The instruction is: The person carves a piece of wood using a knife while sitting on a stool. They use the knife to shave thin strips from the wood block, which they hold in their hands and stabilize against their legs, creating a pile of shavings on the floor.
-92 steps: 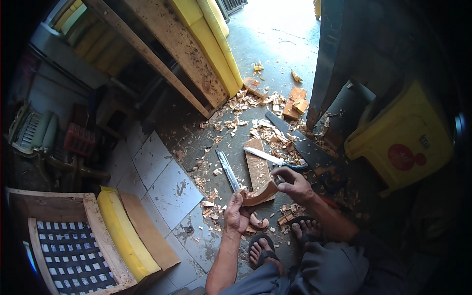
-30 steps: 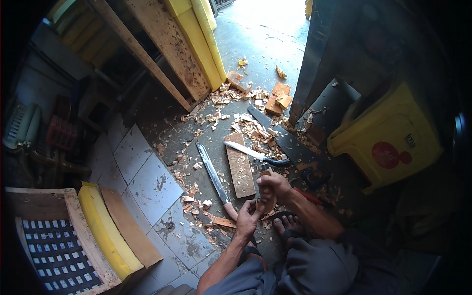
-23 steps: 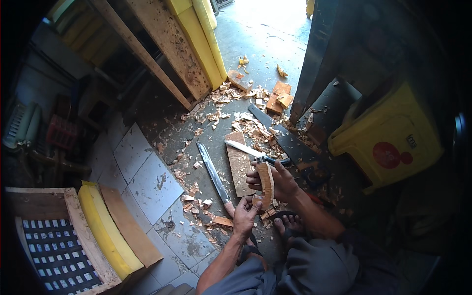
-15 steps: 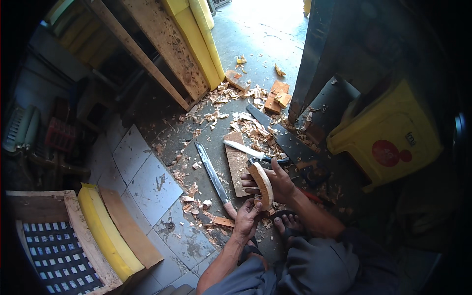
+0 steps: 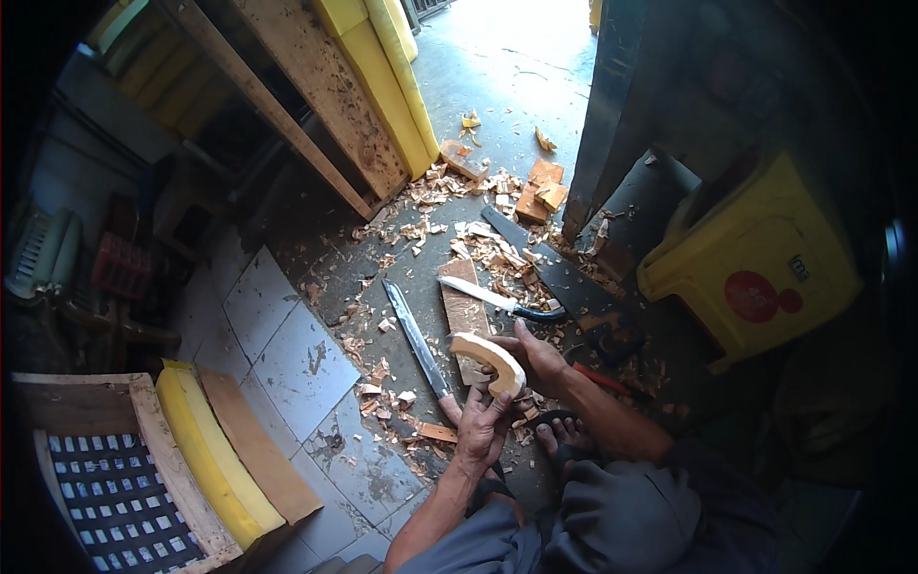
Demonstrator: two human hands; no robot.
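A pale curved wooden piece is pinched at its lower end by my left hand. My right hand is open beside it, thumb raised, fingers partly hidden behind the piece; whether they touch it is unclear. Beneath lies a wooden board, crossed by a white-bladed knife with a dark handle. A long blade with a wooden handle rests to the left, and a long dark flat piece lies among the wood chips.
Yellow-padded wooden frames stand upper left and lower left. A yellow plastic stool leans at right beside a dark upright panel. Wood blocks lie near the doorway; my feet are just below my hands.
The curved piece has turned from upright to tipped leftward, its arch now showing. My right hand went from wrapped round it to open, thumb lifted.
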